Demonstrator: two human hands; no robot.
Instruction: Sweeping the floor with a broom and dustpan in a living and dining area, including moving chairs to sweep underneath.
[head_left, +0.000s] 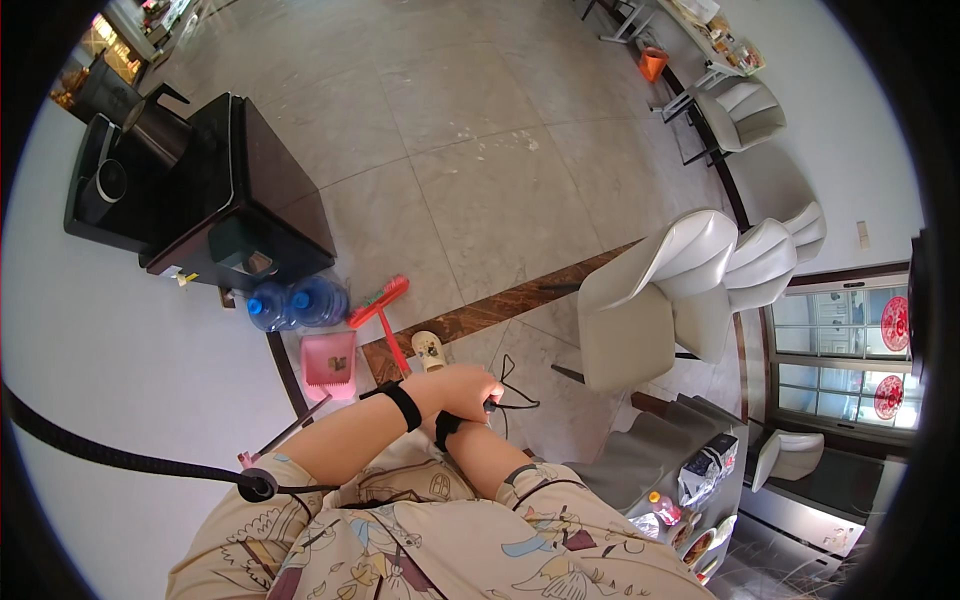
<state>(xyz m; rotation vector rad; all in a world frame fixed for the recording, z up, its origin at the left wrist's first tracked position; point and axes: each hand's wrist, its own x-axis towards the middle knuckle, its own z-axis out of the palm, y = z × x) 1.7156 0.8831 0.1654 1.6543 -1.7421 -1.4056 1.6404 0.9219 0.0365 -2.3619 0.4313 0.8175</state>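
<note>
My left forearm reaches across my body, and my left hand (472, 386) is closed. A thin black cord (520, 406) loops out from its fingers, with a small dark piece at the fingertips. Behind the left wrist, my right forearm (485, 455) crosses under; the right hand is mostly hidden there. Black bands circle both wrists. Beyond my hands a red broom (383, 300) lies with its head away from me, its handle running out of sight behind my left forearm. A pink dustpan (329, 362) with some debris in it is to the left, its handle toward me.
Blue water bottles (318, 302) stand by a dark cabinet (240, 180) at the left. Pale chairs (630, 330) line the right side. A grey-draped table (640, 440) holding food and a drink bottle is close on my right. My shoe (428, 350) shows below my hands.
</note>
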